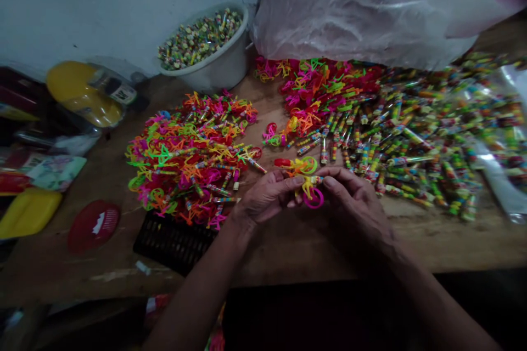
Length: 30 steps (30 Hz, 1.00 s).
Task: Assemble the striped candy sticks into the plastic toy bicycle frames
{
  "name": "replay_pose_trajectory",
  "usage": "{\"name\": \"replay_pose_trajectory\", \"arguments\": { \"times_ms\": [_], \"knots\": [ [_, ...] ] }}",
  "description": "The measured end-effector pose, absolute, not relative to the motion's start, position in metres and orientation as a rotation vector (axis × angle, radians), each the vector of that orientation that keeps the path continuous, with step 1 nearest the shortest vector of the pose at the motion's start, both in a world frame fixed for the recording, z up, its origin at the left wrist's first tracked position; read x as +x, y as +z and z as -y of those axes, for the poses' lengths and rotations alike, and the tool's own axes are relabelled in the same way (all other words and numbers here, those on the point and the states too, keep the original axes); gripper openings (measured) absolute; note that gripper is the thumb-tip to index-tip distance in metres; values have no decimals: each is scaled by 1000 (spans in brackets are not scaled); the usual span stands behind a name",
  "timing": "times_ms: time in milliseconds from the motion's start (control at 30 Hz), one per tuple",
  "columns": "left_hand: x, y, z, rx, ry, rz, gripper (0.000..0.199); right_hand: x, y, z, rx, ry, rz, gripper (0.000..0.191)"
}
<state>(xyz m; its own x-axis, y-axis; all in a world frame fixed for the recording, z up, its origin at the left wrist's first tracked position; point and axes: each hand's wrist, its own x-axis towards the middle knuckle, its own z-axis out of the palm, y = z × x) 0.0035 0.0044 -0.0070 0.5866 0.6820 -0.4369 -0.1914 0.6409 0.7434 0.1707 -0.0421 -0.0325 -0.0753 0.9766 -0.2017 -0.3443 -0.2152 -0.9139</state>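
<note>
My left hand (265,196) is closed on a small plastic toy bicycle (313,198), with a yellow frame and a purple ring-shaped wheel. More coloured toy pieces, with green and red rings, stick out above the same fingers; whether they are separate toys I cannot tell. Between both hands lies a short clear tube of coloured candy (316,180), its right end pinched by my right hand (360,203). The fingers hide where tube and toy meet. To the left is a heap of toys with tubes (193,153); loose candy tubes (411,137) spread out to the right.
A white basin (222,68) full of tubes stands at the back by the wall. Bare coloured toys (325,88) lie beneath a large plastic bag (362,11). A black slotted tray (173,241), a red lid (94,225) and a yellow container (78,88) are on the left.
</note>
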Motion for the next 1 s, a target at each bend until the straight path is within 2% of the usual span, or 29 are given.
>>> {"name": "replay_pose_trajectory", "arguments": {
  "times_ms": [267, 467, 600, 800, 900, 1000],
  "knots": [
    [8, -6, -4, 721, 498, -785, 21, 171, -37, 44, -963, 1730, 626, 18],
    [10, -9, -3, 674, 456, -787, 26, 169, -34, 47, -913, 1776, 557, 19],
    [10, -8, -4, 679, 420, -790, 20, 173, -36, 49, -1110, 1543, 848, 20],
    [8, -9, -3, 714, 400, -871, 20, 177, -43, 52, -1200, 1094, 1339, 10],
    [9, -9, 0, 749, 454, -916, 21, 177, -42, 54, -1247, 1030, 1382, 9],
    [12, -5, 3, 771, 507, -922, 20, 180, -36, 56, -1278, 1118, 1352, 9]
  ]
}}
